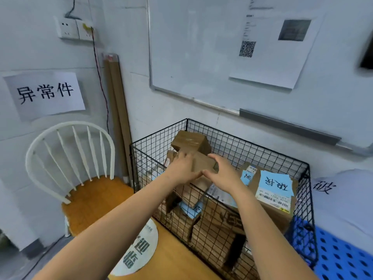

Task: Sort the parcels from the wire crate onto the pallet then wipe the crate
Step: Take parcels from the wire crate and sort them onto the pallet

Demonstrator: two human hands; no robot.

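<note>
Head view: a small brown cardboard parcel (203, 163) sits between both hands over the black wire crate (252, 142), its long axis running left to right. The left hand (181, 167) and right hand (225, 175) each clasp one end, fingers over the top and thumbs under the near edge. The blue perforated plastic pallet (343, 257) lies to the right of the crate, nearer the right hand.

Left hand (181, 168) and right hand (224, 175) hold a small brown parcel (203, 163) over the wire crate (252, 143).
</note>
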